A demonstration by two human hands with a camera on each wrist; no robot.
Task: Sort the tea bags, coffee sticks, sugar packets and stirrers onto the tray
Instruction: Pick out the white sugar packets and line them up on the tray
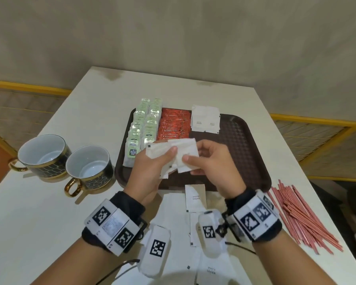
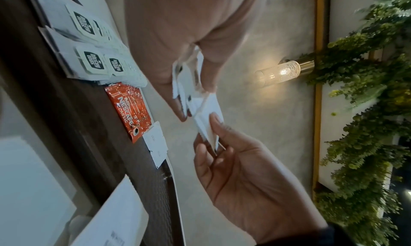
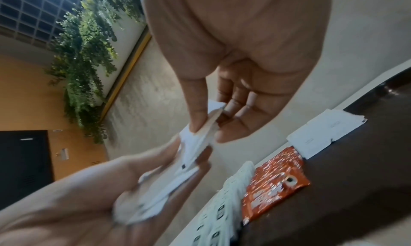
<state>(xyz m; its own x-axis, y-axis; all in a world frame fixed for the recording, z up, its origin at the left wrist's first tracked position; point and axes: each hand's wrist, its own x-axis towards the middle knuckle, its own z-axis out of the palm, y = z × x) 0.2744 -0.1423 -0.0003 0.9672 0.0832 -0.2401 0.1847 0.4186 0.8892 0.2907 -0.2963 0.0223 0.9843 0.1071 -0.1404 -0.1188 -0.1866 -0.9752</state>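
Both hands are up over the near edge of the brown tray (image 1: 245, 140), working a little bundle of white sugar packets (image 1: 173, 155). The left hand (image 1: 150, 171) has its fingers curled around the bunch, thumb on top. The right hand (image 1: 212, 167) pinches one packet at the bundle's right side between thumb and fingertips; the wrist views are blurry, so I can't tell exactly how many packets are in there.

On the tray, the tea bags (image 1: 142, 128) sit in two rows at the left, the orange coffee sticks (image 1: 173, 126) right beside them, then a small stack of sugar packets (image 1: 205, 120) at the far edge.

More loose packets (image 1: 194, 198) lie on the white table (image 1: 90, 103) near the wrists. The red stirrers (image 1: 302, 219) are piled on the table right of the tray, and two cups (image 1: 66, 161) stand to its left.
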